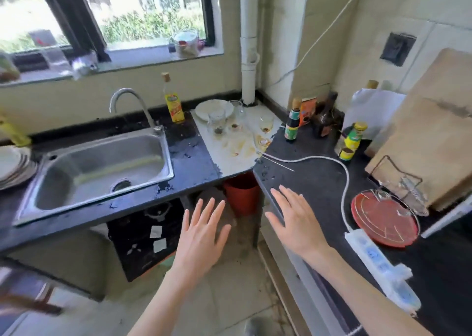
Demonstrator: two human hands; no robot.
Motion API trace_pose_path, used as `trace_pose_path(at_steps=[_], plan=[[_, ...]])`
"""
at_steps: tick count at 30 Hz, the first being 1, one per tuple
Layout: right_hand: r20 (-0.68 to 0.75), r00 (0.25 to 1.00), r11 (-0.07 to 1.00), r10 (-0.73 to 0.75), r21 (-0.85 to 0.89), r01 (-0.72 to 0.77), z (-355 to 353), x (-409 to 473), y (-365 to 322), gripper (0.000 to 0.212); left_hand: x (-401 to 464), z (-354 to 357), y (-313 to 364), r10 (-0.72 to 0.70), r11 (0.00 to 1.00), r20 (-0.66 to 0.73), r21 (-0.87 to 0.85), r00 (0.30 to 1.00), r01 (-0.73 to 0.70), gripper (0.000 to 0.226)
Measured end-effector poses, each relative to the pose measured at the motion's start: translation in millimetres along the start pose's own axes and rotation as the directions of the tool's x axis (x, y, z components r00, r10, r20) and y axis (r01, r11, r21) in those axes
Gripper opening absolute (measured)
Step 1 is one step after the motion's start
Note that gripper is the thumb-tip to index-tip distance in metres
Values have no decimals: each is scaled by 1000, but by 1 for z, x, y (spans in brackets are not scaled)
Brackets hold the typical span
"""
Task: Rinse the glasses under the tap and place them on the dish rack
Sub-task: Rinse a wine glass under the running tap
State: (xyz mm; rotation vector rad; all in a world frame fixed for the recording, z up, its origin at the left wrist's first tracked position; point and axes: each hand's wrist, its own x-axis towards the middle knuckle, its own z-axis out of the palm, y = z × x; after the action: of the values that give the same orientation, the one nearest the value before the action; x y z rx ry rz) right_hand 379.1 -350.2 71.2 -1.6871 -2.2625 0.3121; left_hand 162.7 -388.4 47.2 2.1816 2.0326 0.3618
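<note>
Several dirty clear glasses stand on a stained white slab in the counter's corner: a wide glass [216, 122], a tall glass [237, 110], a stemmed glass [266, 123] and one lying on its side [261, 140]. The curved tap [129, 103] rises behind the empty steel sink [102, 167] on the left. A wire dish rack [398, 192] on a red tray [383, 220] sits on the right counter. My left hand [204, 231] and my right hand [293, 215] hover open, palms down, in front of the counter, holding nothing.
A white plate [214, 109] lies behind the glasses. Sauce bottles [292, 124] and a yellow oil bottle [173, 100] stand nearby. A white cable [332, 160] runs to a power strip [380, 261]. A cutting board [431, 131] leans at right. Stacked plates [12, 167] sit left of the sink.
</note>
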Motion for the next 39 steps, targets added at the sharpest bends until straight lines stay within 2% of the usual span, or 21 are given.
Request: trace_pose_path(at_steps=[5, 10, 13, 16, 18, 23, 27, 30, 34, 39], plan=[[38, 999, 1000, -18, 7, 18, 7, 94, 23, 55, 69, 9, -10, -129, 988, 10, -82, 992, 129, 80], [44, 999, 999, 21, 45, -23, 4, 174, 42, 54, 134, 14, -24, -141, 987, 33, -74, 989, 143, 76], [82, 995, 997, 55, 50, -59, 9, 220, 54, 55, 174, 20, -38, -134, 987, 53, -87, 990, 139, 74], [101, 989, 986, 112, 108, -123, 15, 276, 65, 55, 226, 24, -53, -134, 986, 93, -85, 987, 142, 62], [85, 985, 977, 152, 138, -163, 18, 318, 74, 54, 265, 25, -62, -107, 991, 110, -67, 988, 115, 56], [37, 948, 938, 317, 138, -319, 27, 405, 100, 57, 362, 27, -79, -4, 998, 120, -69, 993, 13, 58], [100, 907, 902, 408, 110, -418, 46, 434, 118, 77, 410, 36, -93, 66, 998, 171, -37, 983, -60, 79], [199, 875, 885, 440, 70, -461, 62, 446, 127, 87, 418, 42, -99, 75, 994, 201, -89, 977, -58, 79], [254, 852, 869, 457, 76, -489, 73, 455, 132, 78, 419, 49, -106, 50, 986, 240, -165, 969, -10, 59], [250, 901, 912, 356, 118, -393, 67, 447, 119, 69, 405, 46, -105, -5, 967, 211, -248, 977, 59, 61]])
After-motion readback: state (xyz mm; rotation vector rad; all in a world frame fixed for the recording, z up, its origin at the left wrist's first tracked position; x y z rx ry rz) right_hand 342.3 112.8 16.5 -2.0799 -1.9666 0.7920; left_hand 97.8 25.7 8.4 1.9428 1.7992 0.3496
